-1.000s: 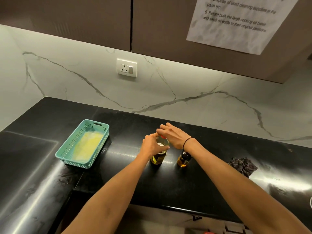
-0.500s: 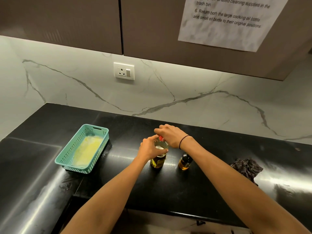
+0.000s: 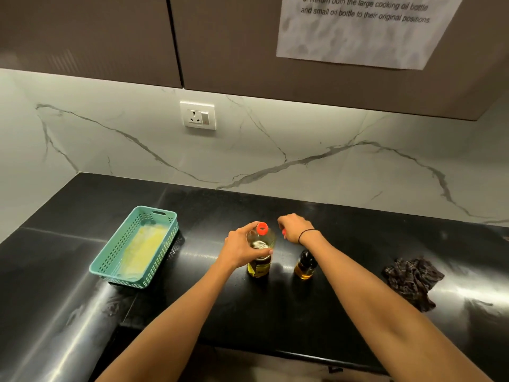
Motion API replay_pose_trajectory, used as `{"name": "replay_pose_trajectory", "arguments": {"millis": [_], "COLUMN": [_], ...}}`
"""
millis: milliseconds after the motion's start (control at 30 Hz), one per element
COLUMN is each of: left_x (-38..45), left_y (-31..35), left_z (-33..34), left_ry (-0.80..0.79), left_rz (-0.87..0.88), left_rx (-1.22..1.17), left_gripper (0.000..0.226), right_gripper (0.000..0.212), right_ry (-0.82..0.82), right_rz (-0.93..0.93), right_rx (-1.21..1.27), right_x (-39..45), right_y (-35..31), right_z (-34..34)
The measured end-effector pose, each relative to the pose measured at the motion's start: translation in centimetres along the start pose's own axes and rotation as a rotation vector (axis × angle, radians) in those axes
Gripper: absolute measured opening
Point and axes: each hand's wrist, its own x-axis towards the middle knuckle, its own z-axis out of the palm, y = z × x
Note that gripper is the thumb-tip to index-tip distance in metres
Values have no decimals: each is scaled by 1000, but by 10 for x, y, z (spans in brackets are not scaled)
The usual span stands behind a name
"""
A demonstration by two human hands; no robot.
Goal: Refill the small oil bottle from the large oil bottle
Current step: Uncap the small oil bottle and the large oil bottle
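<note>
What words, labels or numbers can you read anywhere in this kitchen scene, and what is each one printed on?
"6. Return both the large cooking oil bottle and small oil bottle to their original positions": on the paper sheet taped to the cabinet.
Label on the large oil bottle: print too small and blurred to read.
Small oil bottle: no readable text.
Wall socket: no legible marking.
</note>
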Motion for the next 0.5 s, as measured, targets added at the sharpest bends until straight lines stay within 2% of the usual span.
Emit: {"name": "replay_pose_trajectory", "arguments": {"millis": [67, 167, 300, 367, 433, 500], "left_x": [1, 1, -17, -36, -57, -75], "left_y": [-1, -1, -17, -35, -55, -68], "left_z": [1, 2, 14, 27, 45, 68], "left_ry": [-6, -9, 56, 157, 224, 128], "left_rz": [6, 34, -28, -105, -113, -69], "left_rx": [-1, 37, 62, 4, 36, 92], "left_gripper": [93, 114, 134, 121, 89, 60], "right_gripper": [30, 54, 47, 42, 38, 35], "right_ry": [20, 105, 172, 183, 233, 315], "right_rz": [34, 70, 114, 143, 168, 191], "right_rx": [70, 196, 247, 320, 439, 521], "right_x": [3, 2, -8, -19, -33, -50], "right_y": [2, 7, 31, 48, 65, 78], "right_z": [9, 11, 12, 15, 23, 34]}}
